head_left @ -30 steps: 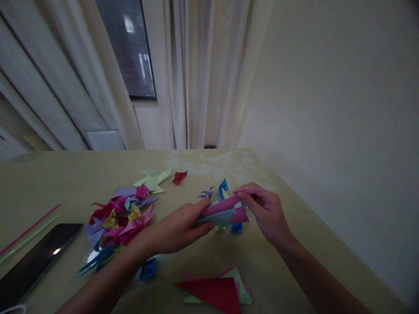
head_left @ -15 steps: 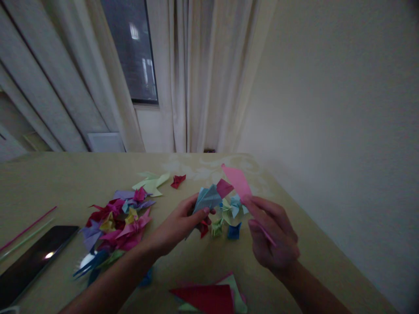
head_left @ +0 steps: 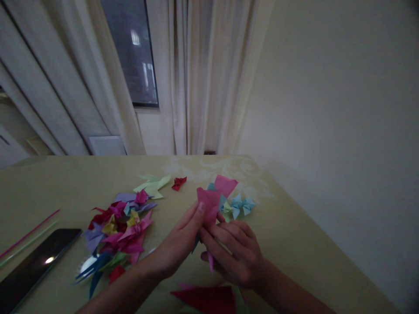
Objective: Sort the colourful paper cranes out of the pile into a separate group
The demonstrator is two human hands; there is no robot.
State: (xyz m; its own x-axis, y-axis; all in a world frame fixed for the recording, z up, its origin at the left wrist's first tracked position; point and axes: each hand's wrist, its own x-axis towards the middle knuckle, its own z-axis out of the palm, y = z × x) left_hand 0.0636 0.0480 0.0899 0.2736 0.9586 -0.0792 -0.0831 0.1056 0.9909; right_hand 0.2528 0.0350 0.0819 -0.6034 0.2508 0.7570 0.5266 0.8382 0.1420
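Both hands meet over the middle of the table. My left hand (head_left: pixel 183 237) is closed, its thumb pressed on a folded pink paper (head_left: pixel 209 201) with a light blue folded paper (head_left: pixel 211 186) partly hidden behind it. Another pink flap (head_left: pixel 225 186) sticks up at the back; whether it belongs to the same sheet I cannot tell. The fingers of my right hand (head_left: pixel 234 250) are closed round the lower part of the pink paper, whose thin tip pokes out below. Just beyond the right hand lie small light blue folded paper pieces (head_left: pixel 242 206).
A heap of colourful origami (head_left: pixel 122 226) lies left of my hands. Further left are a phone (head_left: pixel 39 266) and two thin sticks (head_left: pixel 32 231). Behind sit a pale green paper figure (head_left: pixel 152 186) and a small red one (head_left: pixel 179 183). Folded red paper (head_left: pixel 206 298) lies at the near edge.
My right hand has moved left with the pink paper, bringing it against the blue paper in my left hand. The hands, apart before, now touch or nearly touch.
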